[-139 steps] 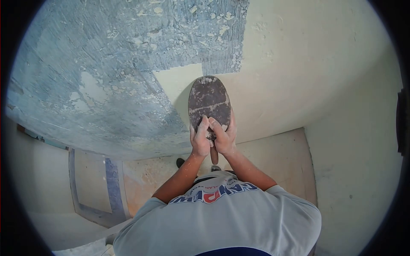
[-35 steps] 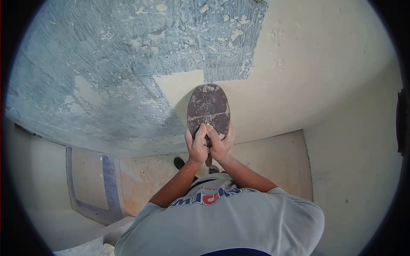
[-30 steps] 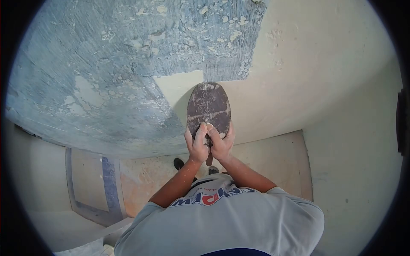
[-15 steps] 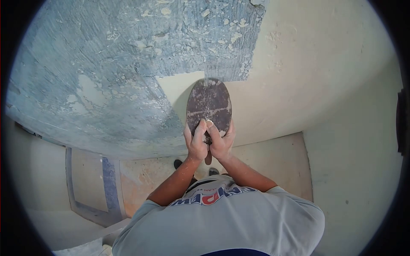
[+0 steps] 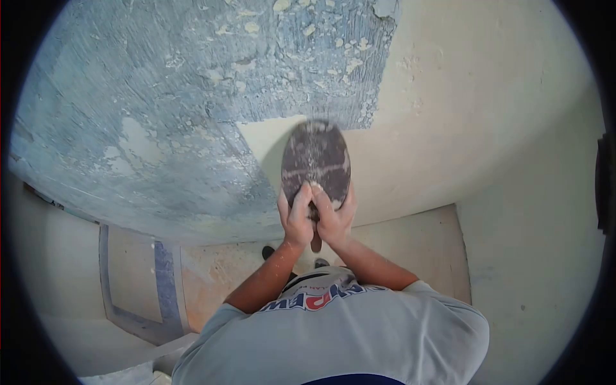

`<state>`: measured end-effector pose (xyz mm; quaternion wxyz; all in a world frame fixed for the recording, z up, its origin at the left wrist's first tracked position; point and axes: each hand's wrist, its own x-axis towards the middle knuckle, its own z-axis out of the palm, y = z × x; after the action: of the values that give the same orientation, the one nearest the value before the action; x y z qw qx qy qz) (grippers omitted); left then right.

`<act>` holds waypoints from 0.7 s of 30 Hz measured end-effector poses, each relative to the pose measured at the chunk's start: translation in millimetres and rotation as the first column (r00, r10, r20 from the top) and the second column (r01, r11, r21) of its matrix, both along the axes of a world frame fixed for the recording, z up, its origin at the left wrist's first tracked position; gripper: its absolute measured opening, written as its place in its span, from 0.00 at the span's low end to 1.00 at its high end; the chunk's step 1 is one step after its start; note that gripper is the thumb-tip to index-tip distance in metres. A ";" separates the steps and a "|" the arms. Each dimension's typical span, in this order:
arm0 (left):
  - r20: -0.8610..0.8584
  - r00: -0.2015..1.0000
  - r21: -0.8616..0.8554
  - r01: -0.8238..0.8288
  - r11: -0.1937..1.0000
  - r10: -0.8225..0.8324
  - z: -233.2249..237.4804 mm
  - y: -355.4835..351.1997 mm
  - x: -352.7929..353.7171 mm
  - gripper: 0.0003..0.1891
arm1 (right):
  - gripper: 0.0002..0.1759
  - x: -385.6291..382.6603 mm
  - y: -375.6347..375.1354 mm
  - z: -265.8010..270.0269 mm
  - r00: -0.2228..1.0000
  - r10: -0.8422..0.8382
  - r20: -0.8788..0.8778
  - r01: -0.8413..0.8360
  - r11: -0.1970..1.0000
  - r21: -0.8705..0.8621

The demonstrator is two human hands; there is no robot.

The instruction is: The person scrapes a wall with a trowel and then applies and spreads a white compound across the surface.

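Both hands grip a dark brown oval paddle (image 5: 316, 151) dusted and scuffed with white, held against the wall in front of me. My left hand (image 5: 296, 215) is closed on its lower left edge, thumb on the face. On the lower right edge, my right hand (image 5: 335, 215) is closed the same way, and the thumbs nearly meet. A short handle end (image 5: 316, 242) pokes out below between the wrists. Behind the paddle's upper end, the rough blue-grey wall patch (image 5: 212, 83) borders smooth cream wall (image 5: 443, 128). White powder lies on the fingers and forearms.
Past the wall's lower edge is the pale, stained floor (image 5: 215, 269), where dark shoes (image 5: 268, 252) show. A blue-edged panel (image 5: 135, 273) is at the lower left. At the right stands a plain pale wall (image 5: 532, 224), with a dark object (image 5: 603, 186) at the far edge.
The paddle and both hands appear slightly lower in view, as does the wall around them. The grip is the same.
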<state>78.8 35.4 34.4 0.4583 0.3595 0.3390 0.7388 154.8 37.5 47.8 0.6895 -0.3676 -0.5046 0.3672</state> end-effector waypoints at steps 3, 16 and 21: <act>0.091 0.992 -0.034 0.095 0.995 -0.091 2.3 7.7 -5.5 0.17 | 0.19 1.2 2.1 0.9 0.998 0.055 -0.017 -0.056 0.997 -0.056; -0.017 0.999 -0.002 -0.043 0.999 0.043 -4.6 -1.8 5.1 0.15 | 0.18 -4.6 6.8 -13.7 0.999 -0.039 -0.017 0.039 0.998 0.049; 0.058 0.997 -0.034 0.051 0.998 -0.049 -5.1 4.0 -5.4 0.17 | 0.18 -6.7 12.7 -3.8 0.996 0.029 -0.088 -0.029 1.000 0.010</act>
<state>73.4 39.5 29.2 0.4925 0.3385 0.3298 0.7308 148.1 50.2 44.0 0.7073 -0.3407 -0.4805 0.3908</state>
